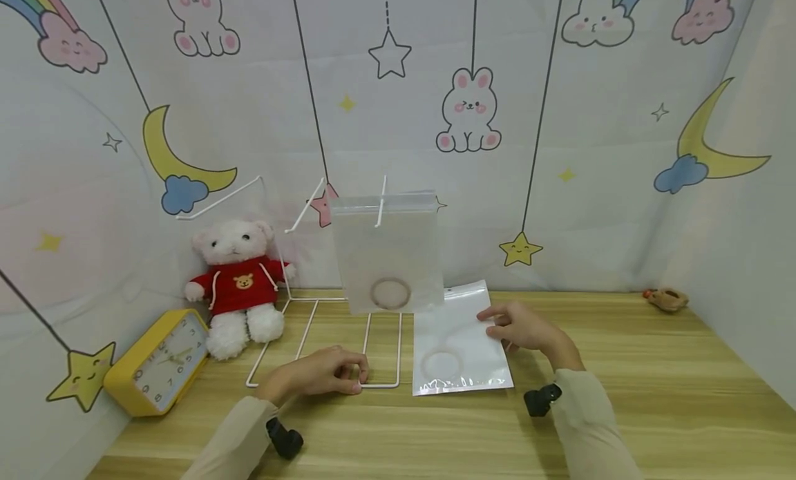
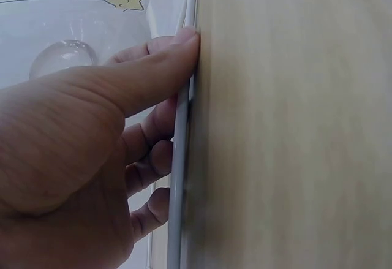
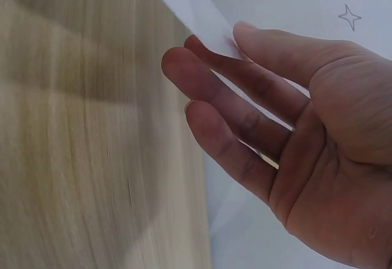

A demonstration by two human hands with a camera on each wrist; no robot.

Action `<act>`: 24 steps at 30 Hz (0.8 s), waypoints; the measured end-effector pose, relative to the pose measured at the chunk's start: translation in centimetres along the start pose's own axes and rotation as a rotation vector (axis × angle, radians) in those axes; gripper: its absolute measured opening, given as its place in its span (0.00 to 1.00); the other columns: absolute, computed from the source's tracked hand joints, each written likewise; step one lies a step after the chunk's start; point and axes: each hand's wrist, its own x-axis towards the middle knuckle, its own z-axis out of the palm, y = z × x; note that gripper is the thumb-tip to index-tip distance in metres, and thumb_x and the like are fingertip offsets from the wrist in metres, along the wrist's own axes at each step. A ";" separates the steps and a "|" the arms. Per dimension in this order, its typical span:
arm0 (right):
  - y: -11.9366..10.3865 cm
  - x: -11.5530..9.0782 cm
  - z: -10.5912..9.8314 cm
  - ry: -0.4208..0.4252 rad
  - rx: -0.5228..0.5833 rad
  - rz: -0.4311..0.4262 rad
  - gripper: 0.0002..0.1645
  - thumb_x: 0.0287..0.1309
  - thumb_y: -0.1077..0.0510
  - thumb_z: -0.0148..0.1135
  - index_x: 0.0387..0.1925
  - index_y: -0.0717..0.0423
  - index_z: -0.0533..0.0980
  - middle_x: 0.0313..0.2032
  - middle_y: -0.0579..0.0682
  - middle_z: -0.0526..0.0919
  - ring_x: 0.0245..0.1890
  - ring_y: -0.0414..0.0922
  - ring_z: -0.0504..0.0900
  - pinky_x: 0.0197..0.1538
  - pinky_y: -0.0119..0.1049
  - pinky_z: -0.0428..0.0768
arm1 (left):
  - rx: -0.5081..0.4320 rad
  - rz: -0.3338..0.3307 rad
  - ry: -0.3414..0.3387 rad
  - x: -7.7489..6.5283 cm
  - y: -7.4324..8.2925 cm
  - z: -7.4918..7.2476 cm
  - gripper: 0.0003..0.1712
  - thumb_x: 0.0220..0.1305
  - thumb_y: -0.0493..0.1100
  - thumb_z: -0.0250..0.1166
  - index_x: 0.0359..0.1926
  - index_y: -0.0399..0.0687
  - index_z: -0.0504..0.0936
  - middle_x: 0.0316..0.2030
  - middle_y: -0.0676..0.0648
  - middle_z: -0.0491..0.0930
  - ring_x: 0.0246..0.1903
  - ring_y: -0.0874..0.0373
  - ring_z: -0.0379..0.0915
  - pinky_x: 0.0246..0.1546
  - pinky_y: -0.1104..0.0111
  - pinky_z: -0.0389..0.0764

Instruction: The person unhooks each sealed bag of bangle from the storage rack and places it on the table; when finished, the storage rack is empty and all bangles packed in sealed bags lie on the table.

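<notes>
My left hand (image 1: 323,371) pinches the front base rod (image 2: 178,177) of a white wire rack between thumb and fingertips. A frosted zip bag (image 1: 385,252) with a ring-shaped item inside hangs from one of the rack's upper arms. To the right of the base lies a white zip bag (image 1: 463,342) with a pale ring showing through it. Thumb and fingers of my right hand (image 1: 525,326) pinch this bag at its right edge. In the right wrist view the other fingers are loosely bent beside the bag edge (image 3: 196,11).
At the left stands a yellow alarm clock (image 1: 158,362), near a white teddy bear (image 1: 242,286) in a red sweater. A small brown wooden toy (image 1: 667,299) lies at the back right. A printed cloth backdrop (image 1: 398,121) rises behind the wooden table (image 1: 622,369).
</notes>
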 end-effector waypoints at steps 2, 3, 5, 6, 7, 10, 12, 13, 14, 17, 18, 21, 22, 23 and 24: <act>0.0 0.0 0.1 -0.008 -0.001 0.000 0.21 0.66 0.65 0.61 0.60 0.66 0.76 0.30 0.52 0.78 0.27 0.47 0.79 0.33 0.46 0.83 | 0.001 -0.001 0.001 0.0 -0.1 0.0 0.05 0.67 0.43 0.66 0.38 0.49 0.79 0.20 0.58 0.69 0.22 0.70 0.62 0.29 0.75 0.65; -0.1 -0.1 0.1 -0.013 -0.005 0.000 0.21 0.66 0.65 0.61 0.60 0.65 0.76 0.28 0.52 0.77 0.27 0.47 0.79 0.33 0.46 0.83 | -0.001 -0.002 0.002 0.0 -0.1 0.0 0.05 0.67 0.43 0.66 0.38 0.49 0.79 0.20 0.58 0.69 0.22 0.70 0.63 0.29 0.75 0.65; -0.1 -0.1 0.2 -0.028 -0.005 0.001 0.21 0.66 0.66 0.61 0.60 0.65 0.76 0.26 0.52 0.75 0.26 0.48 0.78 0.33 0.46 0.82 | 0.003 0.002 0.002 0.0 -0.2 0.1 0.05 0.67 0.43 0.66 0.38 0.50 0.79 0.20 0.58 0.69 0.22 0.70 0.62 0.29 0.75 0.65; -0.1 -0.1 0.3 -0.036 -0.009 0.001 0.21 0.66 0.66 0.61 0.60 0.64 0.76 0.26 0.51 0.75 0.26 0.48 0.78 0.33 0.45 0.82 | 0.005 0.005 0.002 0.0 -0.2 0.1 0.04 0.67 0.43 0.66 0.38 0.50 0.79 0.20 0.58 0.69 0.22 0.70 0.62 0.29 0.75 0.65; -0.1 -0.1 0.3 -0.044 -0.010 0.002 0.21 0.66 0.66 0.61 0.60 0.64 0.76 0.25 0.51 0.75 0.26 0.48 0.78 0.33 0.45 0.82 | 0.008 0.009 0.002 0.0 -0.2 0.1 0.04 0.68 0.43 0.66 0.38 0.50 0.79 0.20 0.58 0.68 0.22 0.70 0.62 0.29 0.75 0.65; -0.1 -0.1 0.3 -0.068 -0.006 0.006 0.22 0.65 0.66 0.60 0.60 0.64 0.75 0.27 0.52 0.76 0.27 0.48 0.79 0.34 0.44 0.81 | 0.013 0.019 0.003 0.0 -0.2 0.0 0.04 0.68 0.43 0.66 0.38 0.50 0.78 0.19 0.58 0.68 0.22 0.71 0.62 0.29 0.75 0.64; 0.0 0.0 0.3 -0.080 -0.004 0.010 0.22 0.65 0.67 0.60 0.61 0.64 0.75 0.29 0.52 0.78 0.29 0.49 0.80 0.36 0.44 0.82 | 0.012 0.022 0.002 0.1 -0.2 0.0 0.04 0.68 0.43 0.66 0.38 0.50 0.78 0.19 0.58 0.68 0.21 0.71 0.62 0.28 0.75 0.64; 0.0 -0.1 0.2 -0.087 0.003 0.012 0.22 0.66 0.67 0.59 0.61 0.65 0.75 0.30 0.53 0.79 0.30 0.49 0.81 0.37 0.45 0.82 | 0.011 0.022 0.001 0.1 -0.1 0.0 0.04 0.68 0.43 0.66 0.38 0.50 0.78 0.19 0.58 0.68 0.21 0.70 0.62 0.28 0.76 0.64; 0.0 -0.1 0.2 -0.095 0.002 0.010 0.22 0.66 0.67 0.58 0.61 0.65 0.74 0.32 0.54 0.80 0.31 0.49 0.81 0.38 0.45 0.83 | 0.009 0.022 0.000 0.1 -0.1 0.0 0.04 0.67 0.42 0.66 0.38 0.49 0.78 0.19 0.57 0.68 0.21 0.70 0.62 0.28 0.76 0.64; -0.1 -0.3 -0.2 -0.094 -0.010 0.029 0.22 0.67 0.68 0.57 0.61 0.66 0.74 0.40 0.58 0.83 0.33 0.50 0.83 0.41 0.45 0.83 | 0.006 0.017 -0.004 0.1 -0.1 0.0 0.04 0.67 0.42 0.66 0.38 0.49 0.78 0.19 0.58 0.68 0.21 0.71 0.61 0.28 0.76 0.64; -0.1 -0.4 -0.3 -0.094 -0.020 0.033 0.22 0.67 0.68 0.56 0.61 0.66 0.74 0.42 0.59 0.83 0.34 0.50 0.83 0.41 0.45 0.83 | 0.007 0.015 -0.004 0.1 -0.1 0.0 0.04 0.67 0.43 0.66 0.38 0.49 0.78 0.19 0.58 0.68 0.21 0.71 0.61 0.28 0.76 0.63; -0.4 -0.8 -0.6 -0.085 -0.048 0.050 0.22 0.68 0.68 0.57 0.62 0.65 0.74 0.48 0.64 0.82 0.35 0.50 0.84 0.40 0.45 0.82 | 0.008 0.010 -0.002 0.1 -0.1 0.1 0.04 0.67 0.43 0.66 0.38 0.49 0.78 0.19 0.58 0.67 0.21 0.71 0.61 0.28 0.76 0.63; -0.5 -0.9 -0.7 -0.087 -0.063 0.045 0.22 0.68 0.67 0.57 0.62 0.66 0.73 0.50 0.65 0.81 0.35 0.50 0.84 0.39 0.45 0.82 | 0.009 0.010 -0.002 0.1 -0.2 0.1 0.04 0.67 0.42 0.66 0.38 0.50 0.78 0.19 0.58 0.67 0.21 0.71 0.61 0.28 0.76 0.63; -0.6 -1.0 -0.7 -0.086 -0.064 0.049 0.22 0.68 0.67 0.57 0.62 0.65 0.74 0.50 0.66 0.81 0.35 0.50 0.84 0.38 0.45 0.81 | 0.010 0.011 -0.001 0.1 -0.2 0.1 0.04 0.67 0.42 0.66 0.38 0.49 0.78 0.19 0.58 0.67 0.21 0.71 0.61 0.28 0.76 0.63; -0.6 -1.0 -0.8 -0.090 -0.071 0.043 0.22 0.68 0.67 0.57 0.62 0.65 0.74 0.51 0.66 0.81 0.35 0.51 0.85 0.38 0.45 0.81 | 0.010 0.012 -0.001 0.1 -0.2 0.1 0.04 0.67 0.42 0.66 0.38 0.49 0.78 0.19 0.58 0.68 0.21 0.71 0.61 0.28 0.76 0.63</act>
